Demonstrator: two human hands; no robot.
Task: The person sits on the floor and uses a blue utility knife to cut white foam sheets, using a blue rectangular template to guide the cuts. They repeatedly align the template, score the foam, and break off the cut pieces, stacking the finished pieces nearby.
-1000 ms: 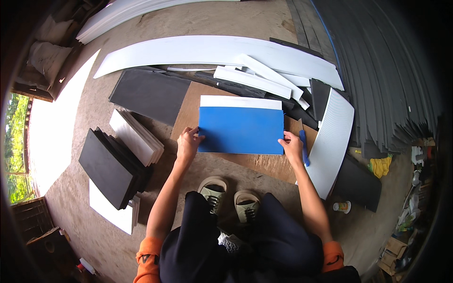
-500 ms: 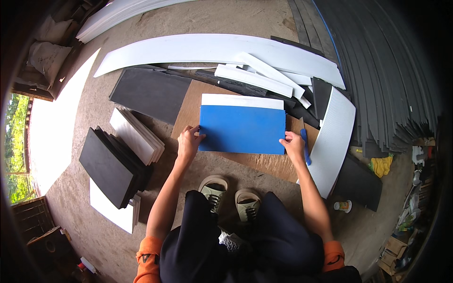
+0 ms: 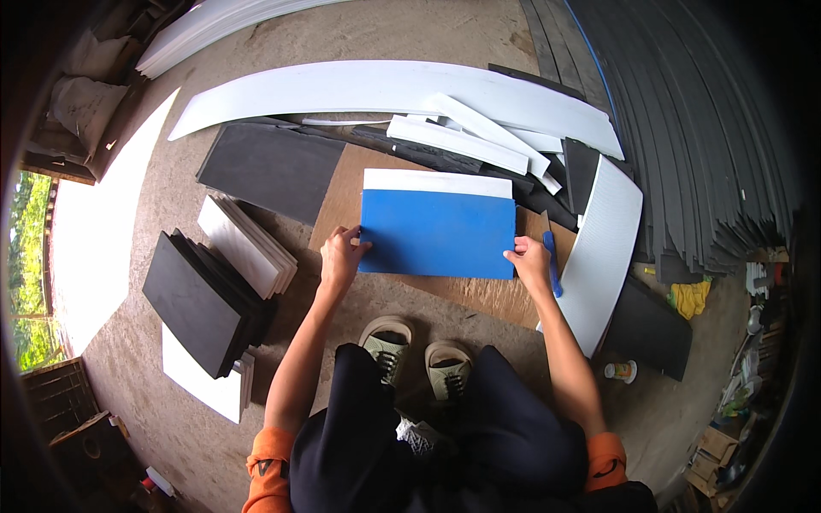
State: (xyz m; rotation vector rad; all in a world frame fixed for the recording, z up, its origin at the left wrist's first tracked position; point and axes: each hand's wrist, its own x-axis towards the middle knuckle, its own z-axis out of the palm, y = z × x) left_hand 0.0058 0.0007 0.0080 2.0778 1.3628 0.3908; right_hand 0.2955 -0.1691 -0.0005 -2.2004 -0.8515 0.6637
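A rectangular blue sheet [image 3: 436, 232] lies over a white sheet [image 3: 438, 182], whose far strip shows beyond the blue one. Both rest on a brown wooden board [image 3: 462, 297]. My left hand [image 3: 342, 255] pinches the left edge of the blue sheet, and my right hand [image 3: 530, 259] grips its right edge near the close corner. Whether my fingers also hold the white sheet underneath cannot be made out. Just right of my right hand is a knife with a blue handle [image 3: 550, 261], its narrow blade pointing away from me.
To the left stand stacks of black sheets [image 3: 201, 299] and white pieces [image 3: 244, 248]. White strips [image 3: 462, 144] and a long white sheet [image 3: 402, 84] lie beyond the board. A curved white sheet [image 3: 603, 248], a small cup [image 3: 621, 371] and long dark sheets [image 3: 693, 128] are at right.
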